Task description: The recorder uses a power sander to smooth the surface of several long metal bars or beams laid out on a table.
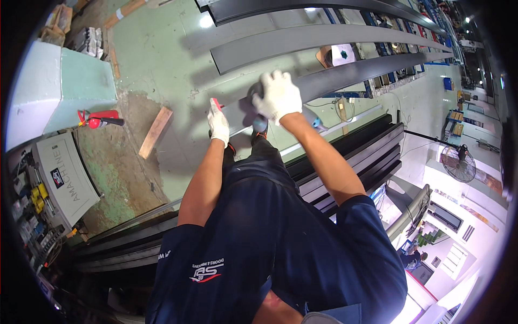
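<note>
My right hand [281, 96], in a white knitted glove, is closed over a dark, motion-blurred power tool [250, 108] with bluish parts; its exact kind is unclear. The tool is at the near end of a long dark grey metal profile [345, 75], which runs away to the right. By the same end is my gloved left hand [218, 124], fingers together and thumb side up. Something small and red [217, 102] shows at its fingertips, too small to name. Whether this hand also grips the profile end is hidden.
Two more long profiles [324, 42] lie parallel beyond. Stacked dark profiles [350, 162] stand to my right. At left are a wooden block [155, 132], a red fire extinguisher [102, 119] and a pale green pillar base [86, 81]. A fan [457, 162] stands far right.
</note>
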A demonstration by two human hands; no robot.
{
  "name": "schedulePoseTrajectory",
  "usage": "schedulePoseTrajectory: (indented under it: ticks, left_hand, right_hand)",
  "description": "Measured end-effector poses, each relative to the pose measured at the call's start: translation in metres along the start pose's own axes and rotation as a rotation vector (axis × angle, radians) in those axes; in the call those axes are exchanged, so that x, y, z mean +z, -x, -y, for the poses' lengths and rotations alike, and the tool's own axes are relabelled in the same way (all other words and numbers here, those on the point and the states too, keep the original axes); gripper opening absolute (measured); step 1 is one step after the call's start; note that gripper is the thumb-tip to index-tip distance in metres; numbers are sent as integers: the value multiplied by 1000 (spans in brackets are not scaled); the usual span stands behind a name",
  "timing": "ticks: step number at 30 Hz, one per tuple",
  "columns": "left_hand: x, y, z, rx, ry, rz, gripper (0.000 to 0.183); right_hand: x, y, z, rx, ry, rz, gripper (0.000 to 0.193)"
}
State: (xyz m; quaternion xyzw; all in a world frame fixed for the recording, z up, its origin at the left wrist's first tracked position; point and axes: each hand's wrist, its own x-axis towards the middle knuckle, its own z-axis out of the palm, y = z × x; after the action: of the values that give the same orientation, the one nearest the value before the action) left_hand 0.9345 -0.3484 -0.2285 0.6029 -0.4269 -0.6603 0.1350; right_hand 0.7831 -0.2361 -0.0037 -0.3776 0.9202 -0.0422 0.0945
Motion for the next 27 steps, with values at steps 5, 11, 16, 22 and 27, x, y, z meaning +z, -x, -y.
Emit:
schedulePoseTrajectory:
  ticks: [5, 11, 16, 22, 27]
  left_hand:
    - [-6, 9, -6, 213, -275, 14, 73]
    - [-6, 20, -19, 205, -386, -86, 67]
    - [2, 29, -28, 238, -469, -91, 62]
    - [1, 21, -18, 237, -507, -135, 59]
    - [5, 31, -30, 204, -486, -108, 58]
  right_hand:
    - [2, 14, 16, -43, -13, 29, 50]
    - [-20, -26, -107, 239, 96, -43, 61]
    - [-37, -61, -241, 528, 150, -114, 63]
    - [-28, -59, -212, 421, 160, -101, 64]
    - [-23, -23, -73, 248, 37, -2, 48]
